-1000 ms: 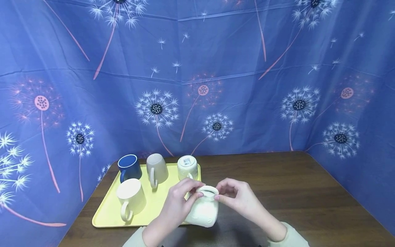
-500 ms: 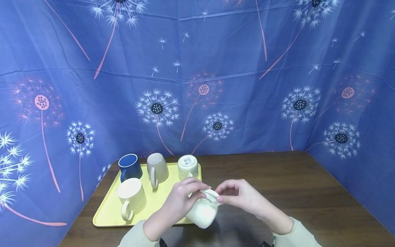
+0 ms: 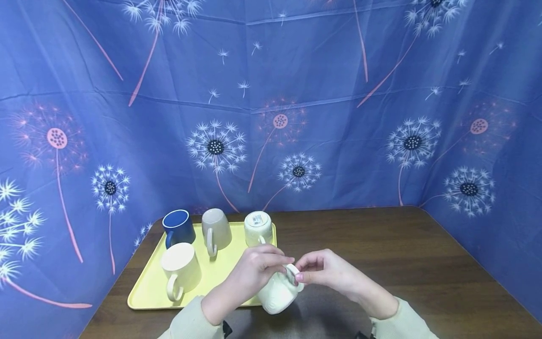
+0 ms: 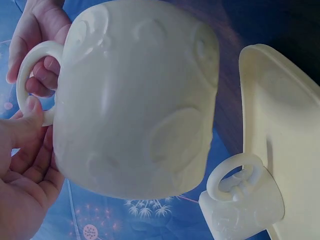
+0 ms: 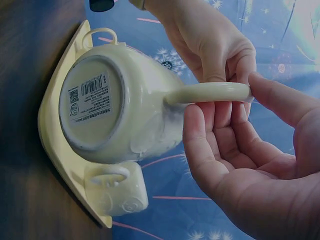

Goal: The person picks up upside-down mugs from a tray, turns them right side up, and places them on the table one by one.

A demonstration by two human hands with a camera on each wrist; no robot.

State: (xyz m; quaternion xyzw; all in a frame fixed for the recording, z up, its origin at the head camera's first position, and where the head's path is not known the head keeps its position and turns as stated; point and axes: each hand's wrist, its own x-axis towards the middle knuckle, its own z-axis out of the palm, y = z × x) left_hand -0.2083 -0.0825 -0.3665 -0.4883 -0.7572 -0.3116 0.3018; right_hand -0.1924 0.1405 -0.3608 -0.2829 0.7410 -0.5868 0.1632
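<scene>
On the yellow tray, a navy mug stands at its back left, a plain cream mug at its front left, an upturned grey mug along its back and an upturned white mug at its back right, the base sticker illegible. Near its front right corner, left grip and right grip pinch the handle of a tilted embossed cream mug; its base label bears a barcode, QR code and tiny Chinese characters.

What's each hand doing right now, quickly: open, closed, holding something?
Left hand: closed, pinching the handle of the tilted pale mug.
Right hand: closed, pinching that same handle.
</scene>
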